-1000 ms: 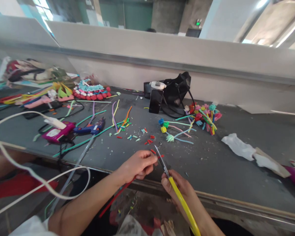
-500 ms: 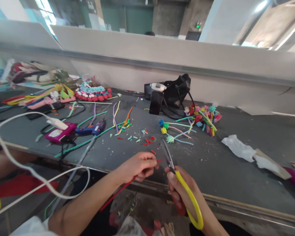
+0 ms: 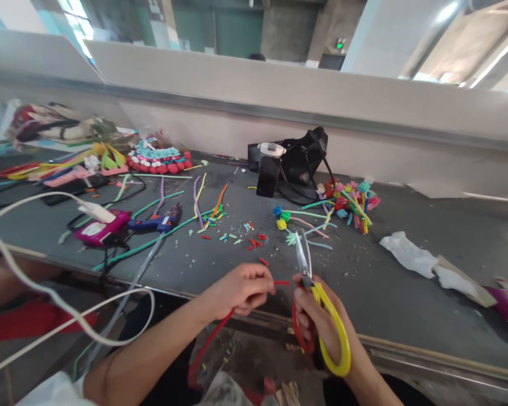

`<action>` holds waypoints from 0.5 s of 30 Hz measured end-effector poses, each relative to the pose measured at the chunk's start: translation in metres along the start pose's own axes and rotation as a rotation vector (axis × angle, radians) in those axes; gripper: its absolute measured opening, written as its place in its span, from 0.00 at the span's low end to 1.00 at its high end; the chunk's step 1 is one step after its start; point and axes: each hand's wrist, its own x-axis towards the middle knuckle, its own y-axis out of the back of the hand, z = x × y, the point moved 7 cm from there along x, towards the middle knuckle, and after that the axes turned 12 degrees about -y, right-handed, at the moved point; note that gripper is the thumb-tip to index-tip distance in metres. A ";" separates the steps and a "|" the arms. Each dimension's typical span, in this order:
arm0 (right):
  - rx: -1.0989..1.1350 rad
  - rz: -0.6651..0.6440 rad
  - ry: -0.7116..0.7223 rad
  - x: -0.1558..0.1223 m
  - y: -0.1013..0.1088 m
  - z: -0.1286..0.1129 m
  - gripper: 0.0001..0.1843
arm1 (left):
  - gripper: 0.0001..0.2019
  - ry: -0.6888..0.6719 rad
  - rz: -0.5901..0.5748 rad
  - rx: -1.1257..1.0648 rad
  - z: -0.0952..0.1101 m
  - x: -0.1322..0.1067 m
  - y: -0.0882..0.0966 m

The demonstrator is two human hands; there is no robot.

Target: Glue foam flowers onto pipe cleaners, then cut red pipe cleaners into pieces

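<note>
My left hand [image 3: 249,287] pinches a red pipe cleaner [image 3: 211,341]. A short end of it sticks out to the right of my fingertips, and the long part hangs down past the table edge. In my right hand [image 3: 317,316] is a pair of scissors [image 3: 336,338] with yellow and red handles. Its blades are slightly parted and point up and away, to the right of the red end and apart from it. Short red cut pieces [image 3: 254,243] lie on the dark table [image 3: 220,259] beyond my left hand.
Pipe-cleaner flowers [image 3: 283,217] lie beyond the scissors, near a bigger flower bunch [image 3: 355,200]. A phone [image 3: 268,176] leans by a black bag [image 3: 307,155]. At left are a blue glue gun [image 3: 158,220], a magenta power box [image 3: 104,228] and a looping white cable [image 3: 29,285].
The scissors have shifted right and turned more upright, with the blades moving away from the red pipe cleaner. More of its red end now shows beyond my left fingertips.
</note>
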 end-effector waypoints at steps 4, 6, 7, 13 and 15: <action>-0.142 -0.069 -0.090 -0.005 -0.005 0.011 0.31 | 0.10 -0.129 0.166 -0.029 0.014 0.003 0.021; -0.172 -0.103 -0.071 -0.009 -0.010 0.012 0.32 | 0.09 -0.150 0.191 -0.040 0.016 0.004 0.024; -0.179 -0.115 -0.046 -0.010 -0.012 0.012 0.33 | 0.09 -0.149 0.198 -0.044 0.016 0.004 0.024; -0.205 -0.147 0.022 -0.013 -0.020 0.009 0.33 | 0.09 -0.098 0.176 -0.054 0.010 0.004 0.015; -0.224 -0.144 0.016 -0.012 -0.021 0.010 0.33 | 0.10 -0.085 0.165 -0.051 0.007 0.004 0.013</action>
